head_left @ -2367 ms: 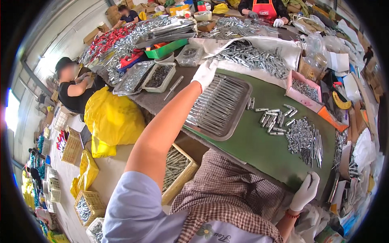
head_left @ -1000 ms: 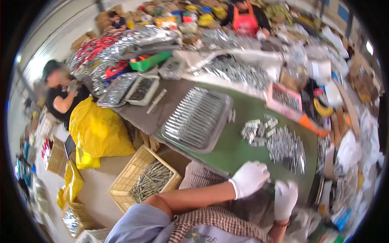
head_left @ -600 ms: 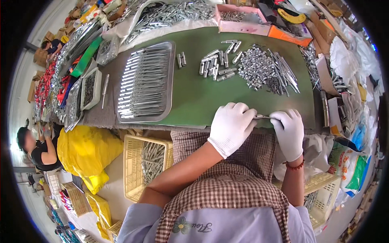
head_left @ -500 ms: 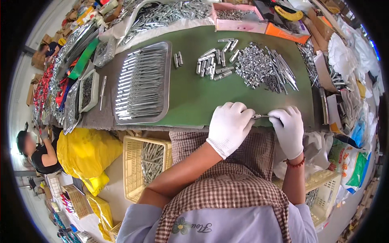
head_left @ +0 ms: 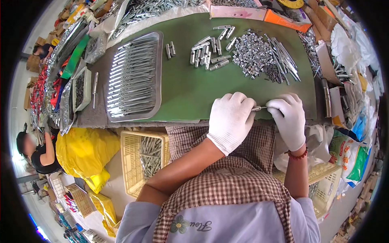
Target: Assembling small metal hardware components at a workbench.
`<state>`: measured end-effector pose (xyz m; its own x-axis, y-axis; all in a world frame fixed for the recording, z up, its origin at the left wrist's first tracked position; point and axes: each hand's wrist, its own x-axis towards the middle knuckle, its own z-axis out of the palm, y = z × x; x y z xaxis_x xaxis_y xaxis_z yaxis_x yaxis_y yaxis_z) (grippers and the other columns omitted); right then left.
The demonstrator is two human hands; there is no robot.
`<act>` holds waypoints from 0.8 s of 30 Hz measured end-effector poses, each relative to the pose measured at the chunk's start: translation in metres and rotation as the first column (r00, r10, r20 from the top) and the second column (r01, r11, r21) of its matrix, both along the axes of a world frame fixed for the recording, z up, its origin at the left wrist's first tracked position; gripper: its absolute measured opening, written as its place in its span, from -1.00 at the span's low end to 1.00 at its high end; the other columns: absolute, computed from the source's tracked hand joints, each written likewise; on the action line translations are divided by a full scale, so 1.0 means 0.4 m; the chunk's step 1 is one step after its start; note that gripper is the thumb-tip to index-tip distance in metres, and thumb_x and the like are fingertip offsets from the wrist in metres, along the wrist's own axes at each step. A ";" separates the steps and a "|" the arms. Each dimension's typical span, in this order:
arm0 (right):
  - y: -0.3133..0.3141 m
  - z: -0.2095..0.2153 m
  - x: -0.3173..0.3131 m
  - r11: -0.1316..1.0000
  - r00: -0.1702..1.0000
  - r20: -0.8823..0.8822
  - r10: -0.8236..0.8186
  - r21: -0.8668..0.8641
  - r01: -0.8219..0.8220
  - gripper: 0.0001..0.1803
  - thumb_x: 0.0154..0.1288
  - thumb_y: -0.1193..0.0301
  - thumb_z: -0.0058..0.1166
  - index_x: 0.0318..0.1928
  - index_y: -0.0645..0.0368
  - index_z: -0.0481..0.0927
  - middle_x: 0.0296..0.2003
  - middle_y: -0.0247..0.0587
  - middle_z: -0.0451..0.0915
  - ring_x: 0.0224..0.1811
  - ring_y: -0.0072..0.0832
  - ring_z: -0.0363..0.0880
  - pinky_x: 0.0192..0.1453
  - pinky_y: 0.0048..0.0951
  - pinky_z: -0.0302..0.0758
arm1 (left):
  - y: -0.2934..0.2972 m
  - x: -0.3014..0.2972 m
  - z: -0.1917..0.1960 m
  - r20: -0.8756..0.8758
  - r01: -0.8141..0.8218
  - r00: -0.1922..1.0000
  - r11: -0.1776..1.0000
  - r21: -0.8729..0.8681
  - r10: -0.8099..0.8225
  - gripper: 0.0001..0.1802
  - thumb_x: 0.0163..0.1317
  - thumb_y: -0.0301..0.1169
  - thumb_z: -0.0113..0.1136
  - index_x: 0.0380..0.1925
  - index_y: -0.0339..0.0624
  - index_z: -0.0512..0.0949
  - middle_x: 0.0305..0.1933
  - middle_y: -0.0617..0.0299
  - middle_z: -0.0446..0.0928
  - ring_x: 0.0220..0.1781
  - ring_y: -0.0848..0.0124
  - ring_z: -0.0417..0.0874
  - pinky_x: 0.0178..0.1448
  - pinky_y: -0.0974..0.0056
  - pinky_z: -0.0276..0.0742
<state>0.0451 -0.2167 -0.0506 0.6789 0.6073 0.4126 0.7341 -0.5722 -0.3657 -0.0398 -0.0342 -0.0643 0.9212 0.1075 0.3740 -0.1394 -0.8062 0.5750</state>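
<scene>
- A co-worker in a dark top sits low at the far left, well apart from the green table, bent over separate work beside a bulging yellow bag.
- A shallow metal tray lies on the left part of the table, filled with long metal rods laid side by side in one neat row, apparently so they stay sorted and easy to count.
- A yellow plastic basket stands below the table's near edge, just left of the person's lap, holding more loose rods within an easy drop from the table.
- The left hand, in a white glove, rests at the table's near edge with its grip closed on one end of a small metal pin, steadying it.
- The pin sits level between the two hands, just above the table's front edge and close to the body, where both hands can work it.
- The right hand, also gloved, meets it from the other side, fingers pinched shut on the pin's far end.
- Short metal sleeves lie scattered mid-table, and a heap of small silver parts with thin rods beside it sits further back, within arm's reach of the right hand.
- Boxes and bags crowd the table's right end.
</scene>
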 end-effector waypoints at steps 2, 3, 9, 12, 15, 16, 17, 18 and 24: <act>0.005 -0.002 0.004 1.000 0.999 0.034 0.021 -0.017 -0.021 -0.85 0.08 0.48 0.34 -0.30 -0.01 0.73 -0.27 -0.30 0.66 -0.08 -0.19 0.61 0.07 -0.17 0.50 | -0.001 0.000 0.000 0.003 -0.014 1.000 1.000 0.003 0.014 -0.85 0.06 -0.42 0.38 -0.35 -0.03 0.61 -0.30 0.20 0.55 -0.24 0.11 0.61 -0.14 0.00 0.49; 0.006 0.001 0.007 0.999 1.000 0.001 0.028 0.024 -0.028 -0.85 0.07 0.49 0.34 -0.30 -0.01 0.74 -0.26 -0.29 0.66 -0.07 -0.19 0.61 0.07 -0.17 0.49 | 0.000 0.001 0.001 0.000 -0.016 1.000 1.000 0.001 0.016 -0.85 0.06 -0.42 0.38 -0.35 -0.03 0.61 -0.30 0.20 0.55 -0.24 0.11 0.61 -0.14 0.00 0.49; 0.051 0.011 0.123 0.999 0.993 0.114 -0.038 -0.029 0.042 -0.89 0.12 0.42 0.32 -0.32 0.02 0.67 -0.29 -0.30 0.62 -0.13 -0.19 0.60 -0.02 -0.13 0.46 | -0.001 0.005 0.001 -0.021 -0.017 1.000 1.000 -0.014 0.017 -0.85 0.06 -0.41 0.38 -0.35 -0.04 0.62 -0.31 0.19 0.55 -0.22 0.10 0.61 -0.13 0.01 0.49; 0.072 -0.002 0.151 0.991 0.992 0.125 -0.015 -0.126 0.031 -0.89 0.17 0.39 0.30 -0.32 0.04 0.62 -0.31 -0.25 0.60 -0.16 -0.14 0.58 -0.05 -0.10 0.45 | 0.000 0.006 0.001 -0.043 -0.019 0.999 1.000 -0.023 0.017 -0.86 0.07 -0.40 0.38 -0.36 -0.05 0.63 -0.30 0.19 0.56 -0.21 0.10 0.61 -0.13 0.00 0.50; 0.075 0.024 0.115 0.988 0.985 0.166 0.054 -0.151 -0.029 -0.90 0.24 0.43 0.22 -0.26 0.09 0.57 -0.30 -0.18 0.60 -0.18 -0.08 0.57 -0.07 -0.08 0.46 | 0.003 0.005 0.002 -0.077 -0.017 0.997 0.999 -0.029 0.015 -0.86 0.06 -0.40 0.39 -0.35 -0.06 0.63 -0.30 0.19 0.56 -0.21 0.10 0.62 -0.13 0.00 0.50; 0.065 0.029 0.096 0.989 0.996 0.063 0.056 -0.143 -0.047 -0.90 0.26 0.45 0.19 -0.24 0.11 0.56 -0.30 -0.17 0.59 -0.18 -0.06 0.56 -0.08 -0.07 0.47 | 0.002 0.004 0.003 -0.063 -0.021 0.998 1.000 -0.021 0.020 -0.86 0.06 -0.40 0.39 -0.35 -0.06 0.63 -0.30 0.18 0.57 -0.20 0.10 0.62 -0.12 0.01 0.50; 0.054 0.035 0.069 0.996 0.995 -0.075 0.072 -0.045 -0.076 -0.91 0.26 0.49 0.16 -0.23 0.12 0.56 -0.29 -0.15 0.59 -0.18 -0.03 0.56 -0.07 -0.08 0.47 | 0.001 0.002 0.003 -0.049 -0.026 0.998 1.000 -0.013 0.025 -0.86 0.06 -0.40 0.39 -0.36 -0.06 0.64 -0.30 0.17 0.57 -0.19 0.10 0.62 -0.11 0.01 0.51; 0.046 0.041 0.049 0.994 0.991 -0.095 0.096 -0.039 -0.100 -0.91 0.26 0.51 0.15 -0.22 0.11 0.57 -0.27 -0.14 0.60 -0.18 -0.04 0.57 -0.06 -0.10 0.48 | 0.001 0.002 0.004 -0.050 -0.027 0.998 1.000 -0.015 0.026 -0.86 0.06 -0.40 0.39 -0.36 -0.06 0.64 -0.30 0.17 0.57 -0.19 0.10 0.62 -0.11 0.01 0.51; 0.048 0.054 -0.001 0.986 0.978 -0.125 0.165 0.012 -0.165 -0.81 0.11 0.57 0.18 -0.23 0.09 0.63 -0.33 -0.25 0.67 -0.15 -0.16 0.62 0.00 -0.20 0.49 | 0.004 0.003 0.005 -0.078 -0.017 0.997 1.000 -0.020 0.015 -0.85 0.05 -0.40 0.40 -0.36 -0.08 0.65 -0.29 0.16 0.58 -0.19 0.09 0.63 -0.08 0.01 0.51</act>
<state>0.0447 -0.1976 -0.0292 0.6155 0.7150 0.3315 0.7669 -0.4463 -0.4612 -0.0386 -0.0327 -0.0621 0.9455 0.1292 0.2987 -0.0808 -0.7960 0.5999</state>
